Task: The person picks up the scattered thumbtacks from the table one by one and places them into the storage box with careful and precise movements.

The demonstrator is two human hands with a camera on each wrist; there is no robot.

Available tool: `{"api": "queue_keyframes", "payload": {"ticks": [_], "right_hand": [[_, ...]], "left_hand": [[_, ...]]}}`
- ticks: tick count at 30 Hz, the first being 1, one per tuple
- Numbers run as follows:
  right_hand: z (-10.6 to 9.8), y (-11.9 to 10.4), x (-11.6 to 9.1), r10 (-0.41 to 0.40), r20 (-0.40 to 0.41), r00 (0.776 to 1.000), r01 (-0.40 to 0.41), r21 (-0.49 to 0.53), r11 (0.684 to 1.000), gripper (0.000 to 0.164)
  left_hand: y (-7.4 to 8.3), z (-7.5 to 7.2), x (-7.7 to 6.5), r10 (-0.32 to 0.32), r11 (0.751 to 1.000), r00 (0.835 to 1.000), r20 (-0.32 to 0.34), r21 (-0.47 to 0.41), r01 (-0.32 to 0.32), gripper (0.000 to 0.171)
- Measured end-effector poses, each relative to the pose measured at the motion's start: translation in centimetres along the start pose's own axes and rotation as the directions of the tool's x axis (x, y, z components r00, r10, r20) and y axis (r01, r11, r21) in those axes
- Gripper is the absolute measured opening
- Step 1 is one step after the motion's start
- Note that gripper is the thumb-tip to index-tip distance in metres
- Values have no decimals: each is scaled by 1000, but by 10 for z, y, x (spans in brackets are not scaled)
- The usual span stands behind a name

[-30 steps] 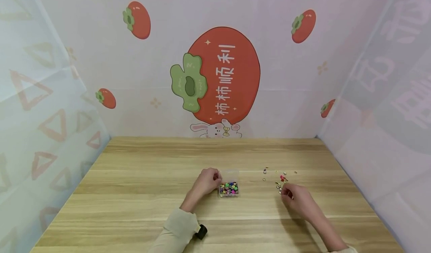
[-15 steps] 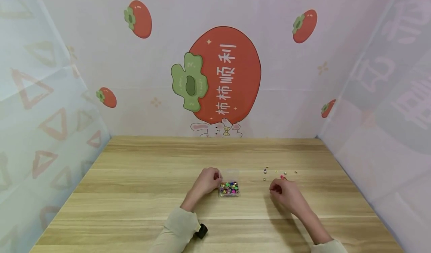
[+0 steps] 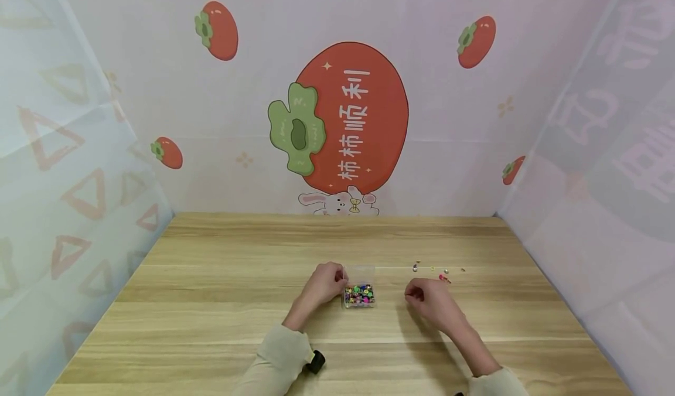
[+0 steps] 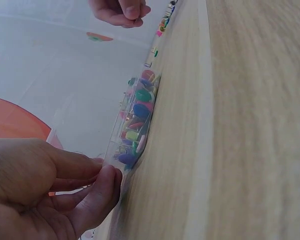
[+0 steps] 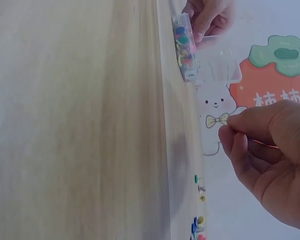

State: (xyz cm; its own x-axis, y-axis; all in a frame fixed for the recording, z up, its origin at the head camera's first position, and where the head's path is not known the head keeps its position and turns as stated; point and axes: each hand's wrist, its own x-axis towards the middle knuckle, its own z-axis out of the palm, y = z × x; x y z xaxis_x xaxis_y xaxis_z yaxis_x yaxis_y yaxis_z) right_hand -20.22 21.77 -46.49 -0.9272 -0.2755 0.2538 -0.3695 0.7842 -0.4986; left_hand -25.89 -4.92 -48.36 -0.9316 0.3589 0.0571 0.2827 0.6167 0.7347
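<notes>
A small clear plastic box (image 4: 114, 140) full of colourful thumbtacks (image 3: 360, 295) sits mid-table with its transparent lid (image 5: 221, 67) raised. My left hand (image 3: 328, 282) pinches the box's left edge between thumb and fingers. To the right of the box, my right hand (image 3: 433, 303) is raised over the table, thumb and fingertips pressed together. A tiny metallic bit of a thumbtack (image 4: 138, 20) shows at those fingertips in the left wrist view; most of it is hidden.
Loose thumbtacks (image 3: 443, 277) lie scattered on the wooden table (image 3: 237, 325) beyond my right hand. A white printed cloth (image 3: 448, 150) stands behind the table, with similar cloth on both sides. A black strap camera part (image 3: 316, 362) sits at my left wrist.
My right hand has moved left from the scattered thumbtacks toward the box, fingertips pinched together. My left hand and the box have stayed in place.
</notes>
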Motion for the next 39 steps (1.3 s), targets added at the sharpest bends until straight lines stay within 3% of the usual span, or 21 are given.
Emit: {"api": "queue_keyframes", "payload": {"ticks": [13, 24, 39], "right_hand": [[18, -15, 14, -14, 9, 1000, 13, 26, 1000, 16], [36, -35, 32, -107, 28, 994, 103, 102, 989, 10], [58, -61, 50, -209, 59, 976, 204, 84, 975, 9]], "left_hand": [[0, 0, 1, -4, 1000, 1000, 2, -1, 4, 12], [0, 0, 0, -3, 1000, 1000, -1, 0, 3, 11], [1, 1, 1, 7, 1000, 1000, 0, 9, -7, 11]]}}
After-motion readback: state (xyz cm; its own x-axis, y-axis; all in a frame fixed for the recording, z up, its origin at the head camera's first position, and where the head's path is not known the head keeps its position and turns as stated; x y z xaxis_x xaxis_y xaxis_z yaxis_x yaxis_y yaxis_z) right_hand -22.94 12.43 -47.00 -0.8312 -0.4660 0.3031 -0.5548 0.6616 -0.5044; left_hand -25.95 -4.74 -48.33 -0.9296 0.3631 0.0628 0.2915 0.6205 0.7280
